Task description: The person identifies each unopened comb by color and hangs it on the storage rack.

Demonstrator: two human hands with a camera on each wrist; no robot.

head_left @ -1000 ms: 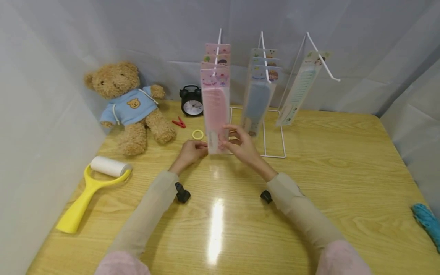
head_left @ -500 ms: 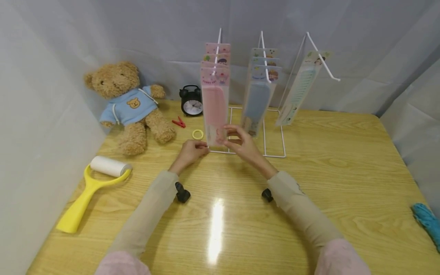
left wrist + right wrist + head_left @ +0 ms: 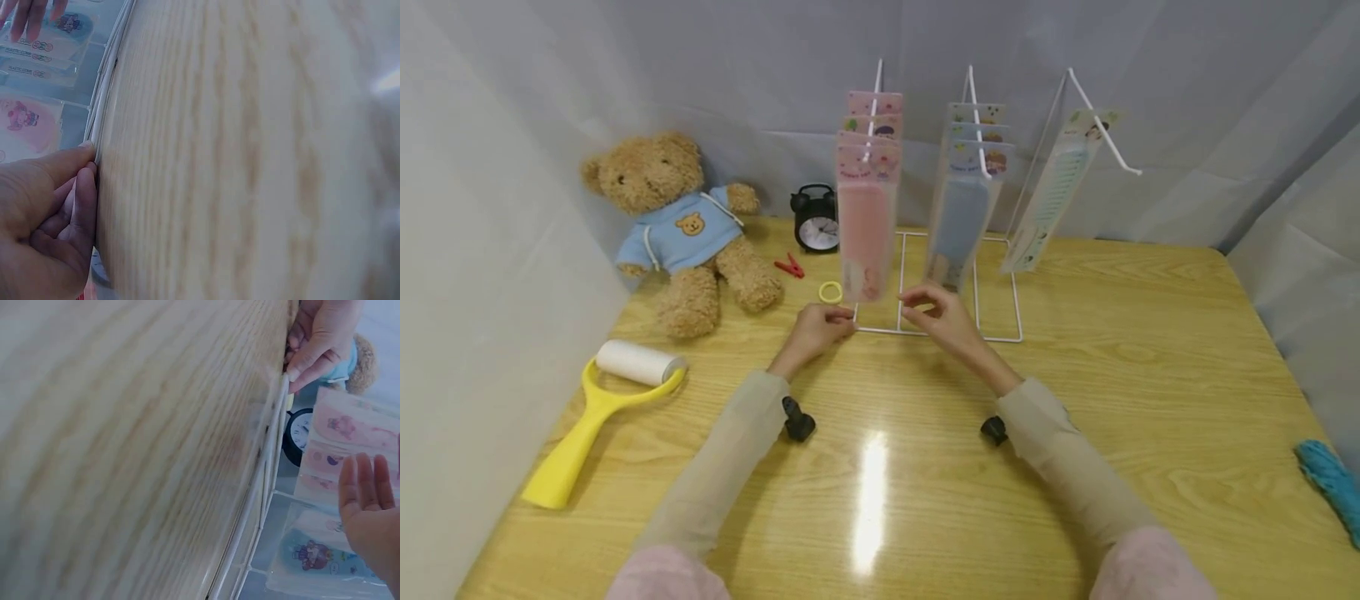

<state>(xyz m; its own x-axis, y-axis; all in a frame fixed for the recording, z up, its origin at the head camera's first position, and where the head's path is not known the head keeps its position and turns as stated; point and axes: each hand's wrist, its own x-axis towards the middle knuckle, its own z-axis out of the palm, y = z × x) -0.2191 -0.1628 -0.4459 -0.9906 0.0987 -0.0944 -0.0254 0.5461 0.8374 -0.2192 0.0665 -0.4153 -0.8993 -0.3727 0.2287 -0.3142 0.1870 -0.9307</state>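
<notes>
My left hand (image 3: 815, 333) pinches the front left corner of the white wire display rack (image 3: 880, 331), low at the tabletop. In the left wrist view the left hand (image 3: 47, 215) has its thumb and fingertips at that wire. Pink comb packs (image 3: 867, 225) hang from the rack's left hook, several deep. Just right of their lower ends is my right hand (image 3: 950, 321), its fingers loosely bent and holding nothing. Blue comb packs (image 3: 962, 217) hang on the middle hook behind it. In the right wrist view the right hand (image 3: 375, 528) is apart from the packs.
A green comb pack (image 3: 1054, 196) hangs on the right hook. Left of the rack are a black alarm clock (image 3: 816, 225), red clip (image 3: 790, 266), yellow ring (image 3: 831, 292) and teddy bear (image 3: 677, 225). A yellow lint roller (image 3: 580, 433) lies front left; a teal bundle (image 3: 1330, 483) lies far right.
The front pink comb pack has swung back to hang with the others. My right hand has let go of its lower end and moved slightly right. The left hand has stayed put.
</notes>
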